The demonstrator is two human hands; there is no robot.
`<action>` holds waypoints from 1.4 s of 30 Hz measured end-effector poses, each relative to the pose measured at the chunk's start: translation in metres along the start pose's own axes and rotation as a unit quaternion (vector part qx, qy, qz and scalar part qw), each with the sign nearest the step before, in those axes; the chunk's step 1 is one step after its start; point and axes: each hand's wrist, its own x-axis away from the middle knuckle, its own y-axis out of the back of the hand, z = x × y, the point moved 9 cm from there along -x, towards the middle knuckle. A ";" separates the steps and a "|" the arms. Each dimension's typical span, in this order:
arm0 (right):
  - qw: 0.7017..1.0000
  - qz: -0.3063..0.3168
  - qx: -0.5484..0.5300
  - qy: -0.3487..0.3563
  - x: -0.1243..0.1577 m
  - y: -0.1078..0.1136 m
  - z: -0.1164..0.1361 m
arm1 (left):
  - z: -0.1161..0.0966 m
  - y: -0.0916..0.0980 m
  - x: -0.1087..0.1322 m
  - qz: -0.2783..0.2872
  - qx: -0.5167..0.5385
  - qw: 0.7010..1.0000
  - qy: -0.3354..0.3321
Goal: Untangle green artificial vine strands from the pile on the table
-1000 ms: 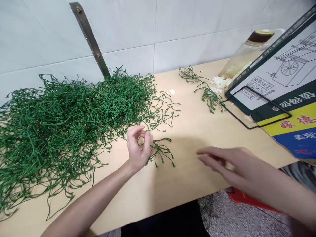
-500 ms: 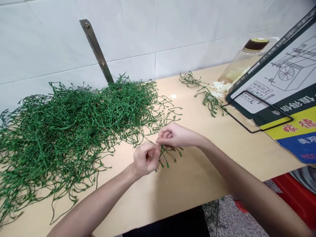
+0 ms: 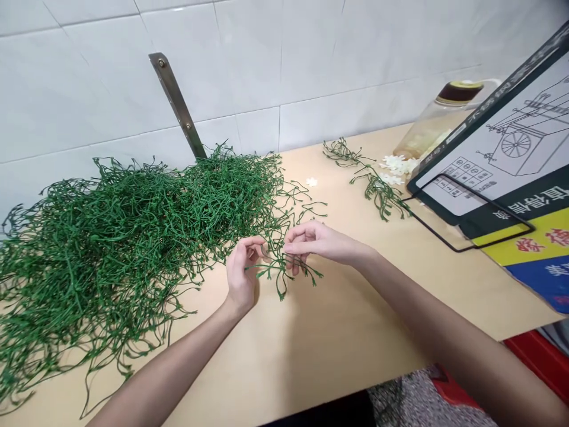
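Between my hands is a small green plastic sprig (image 3: 281, 276), its thin branching strands spread out above the table. My right hand (image 3: 306, 244) pinches it between thumb and fingers from the right. On the left, my left hand (image 3: 243, 270) curls round with its fingertips closed at the sprig's strands; the exact grip point is partly hidden. A big tangled heap of the same green plastic stems (image 3: 133, 237) lies just beyond and left of my hands, with loose strands reaching toward them.
A joined green garland (image 3: 377, 190) lies at the back right, near white plastic petals (image 3: 400, 165) and a clear bottle (image 3: 429, 130). A printed box (image 3: 502, 154) with a black wire stand (image 3: 466, 249) is on the right. A metal bracket (image 3: 178, 107) rises behind the heap.
My left hand has moved slightly left and up, and its fingers have loosened from a tight fist. The sprig's strands now fan out between both hands. The view has tilted up slightly.
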 end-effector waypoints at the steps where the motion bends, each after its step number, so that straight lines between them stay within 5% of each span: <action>1: 1.000 0.011 -0.012 0.008 -0.003 0.002 -0.003 | 0.003 0.001 -0.001 -0.008 0.007 1.000 0.017; 8: 0.997 0.037 -0.053 0.032 -0.010 0.014 -0.023 | 0.015 -0.012 -0.001 0.096 -0.073 0.990 0.076; 14: 0.999 0.034 0.009 0.028 -0.001 0.014 -0.018 | 0.018 -0.018 0.004 0.117 -0.117 0.980 0.109; 21: 0.984 -0.135 0.073 -0.092 0.016 0.074 -0.037 | 0.026 -0.006 0.004 0.091 -0.054 0.986 0.130; 23: 0.978 -0.179 0.083 -0.058 0.011 0.080 -0.035 | 0.028 -0.008 0.005 0.112 -0.048 0.983 0.134; 27: 0.962 -0.234 0.071 0.119 -0.008 0.068 -0.014 | 0.030 -0.012 0.006 0.139 -0.060 0.978 0.141; 33: 0.928 -0.325 -0.011 0.182 0.003 0.078 -0.011 | 0.035 -0.012 0.004 0.102 -0.041 0.976 0.190; 38: 0.987 -0.150 -0.061 0.015 -0.007 0.053 -0.033 | 0.035 -0.016 0.007 0.106 -0.004 0.968 0.227; 42: 0.978 -0.183 -0.049 0.088 -0.004 0.054 -0.016 | 0.035 -0.018 0.008 0.132 -0.008 0.964 0.232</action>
